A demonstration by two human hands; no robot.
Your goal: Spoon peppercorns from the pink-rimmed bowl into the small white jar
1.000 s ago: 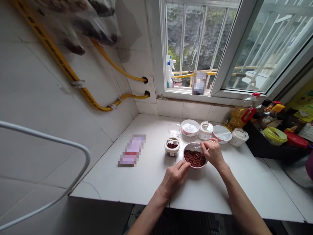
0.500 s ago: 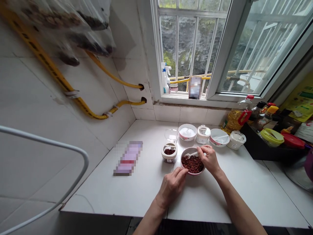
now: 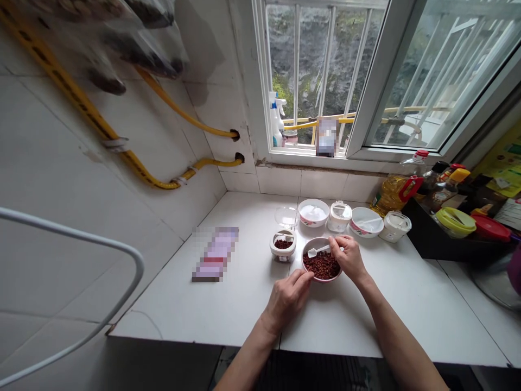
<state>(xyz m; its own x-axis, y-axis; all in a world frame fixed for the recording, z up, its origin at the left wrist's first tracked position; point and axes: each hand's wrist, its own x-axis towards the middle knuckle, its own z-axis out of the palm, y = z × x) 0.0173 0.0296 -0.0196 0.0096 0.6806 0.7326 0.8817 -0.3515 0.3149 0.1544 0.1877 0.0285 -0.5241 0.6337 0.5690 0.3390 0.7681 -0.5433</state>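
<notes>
Dark red-brown grains (image 3: 323,266): small, rough-looking, loosely heaped, filling the lower part of the bowl.
Bowl (image 3: 321,244): pale inside, pinkish outside, upright on the white counter (image 3: 228,315), at 4 o'clock from the view's centre.
White spoon (image 3: 312,253): small, slim-handled, its head at the bowl's 10 o'clock over the grains; contact with them I cannot tell.
Right hand (image 3: 345,255): at the bowl's 2 o'clock, thumb and fingers pinching the spoon's handle.
Left hand (image 3: 290,298): at 8 o'clock, thumb and fingers pinching the bowl's rim.
Open jar (image 3: 284,255): at 10 o'clock, just beside the bowl, similar grains inside, clear lid raised.
Bowl of white powder (image 3: 313,213): at 12 o'clock.
Lidded jar (image 3: 340,217): at 1 o'clock.
Oil bottle (image 3: 388,194): farther out, at 2 o'clock.
</notes>
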